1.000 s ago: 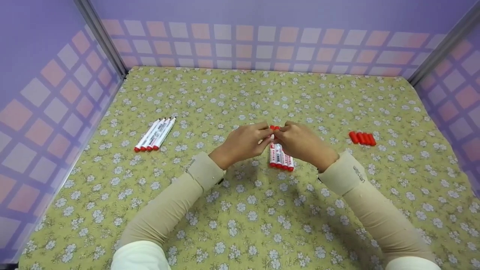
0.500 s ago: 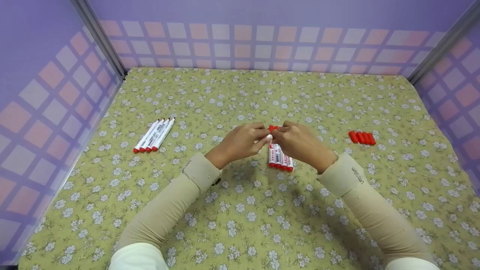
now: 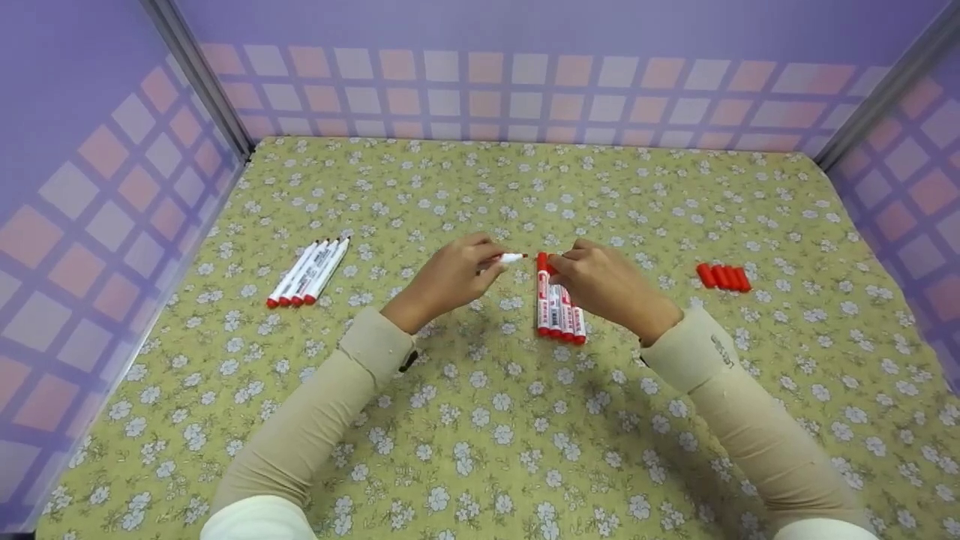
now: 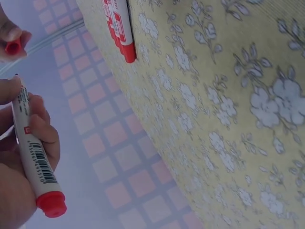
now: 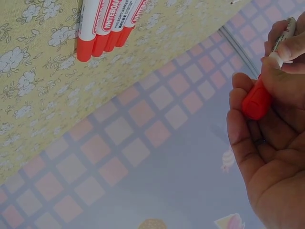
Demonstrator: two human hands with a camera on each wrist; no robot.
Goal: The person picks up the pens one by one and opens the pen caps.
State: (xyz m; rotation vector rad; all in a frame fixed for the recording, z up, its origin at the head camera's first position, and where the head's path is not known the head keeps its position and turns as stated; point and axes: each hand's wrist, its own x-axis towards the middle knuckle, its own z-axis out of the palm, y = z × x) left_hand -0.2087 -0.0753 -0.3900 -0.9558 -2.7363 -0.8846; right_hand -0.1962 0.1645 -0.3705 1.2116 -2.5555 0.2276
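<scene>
My left hand (image 3: 457, 281) grips a white whiteboard marker (image 3: 504, 259) with its cap off, bare tip pointing right. In the left wrist view the same marker (image 4: 33, 152) shows a barcode and a red rear end. My right hand (image 3: 600, 289) pinches its red cap (image 3: 551, 266), which the right wrist view shows held by thumb and fingers (image 5: 257, 100). A small gap separates tip and cap. Below the hands, several capped red-and-white markers (image 3: 559, 311) lie side by side on the cloth.
Several uncapped markers (image 3: 309, 270) lie in a row at the left. Several loose red caps (image 3: 724, 276) lie at the right. A floral yellow-green cloth (image 3: 480, 420) covers the surface, enclosed by purple checked walls (image 3: 90, 187) on three sides.
The hands, together on the marker before, have pulled apart. The cap has come off in my right hand, and my left hand has moved left with the marker.
</scene>
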